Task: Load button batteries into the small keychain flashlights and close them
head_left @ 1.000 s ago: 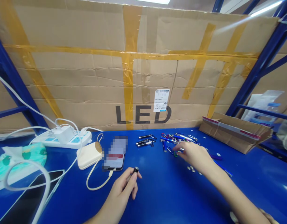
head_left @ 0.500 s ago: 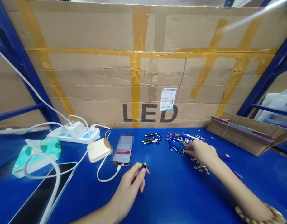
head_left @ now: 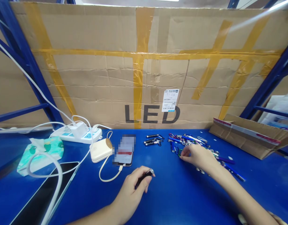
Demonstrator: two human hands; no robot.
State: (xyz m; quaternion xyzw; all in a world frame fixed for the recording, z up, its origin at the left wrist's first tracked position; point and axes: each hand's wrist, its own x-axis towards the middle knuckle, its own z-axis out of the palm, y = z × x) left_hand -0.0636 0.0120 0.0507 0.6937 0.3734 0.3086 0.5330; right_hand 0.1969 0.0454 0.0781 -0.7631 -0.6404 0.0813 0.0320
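Left grip (head_left: 131,190) pinching black mini flashlight (head_left: 144,178); right grip (head_left: 197,157) unclear, beside green carabiner (head_left: 180,152).

This corner is looking like a warehouse stockroom: blue steel racking (head_left: 28,68) is standing around a taped cardboard sheet (head_left: 99,78) printed "LED" and carrying a barcode label (head_left: 170,100), while an open carton (head_left: 249,137) and a power strip (head_left: 94,136) are sitting on the blue worktop (head_left: 181,193).
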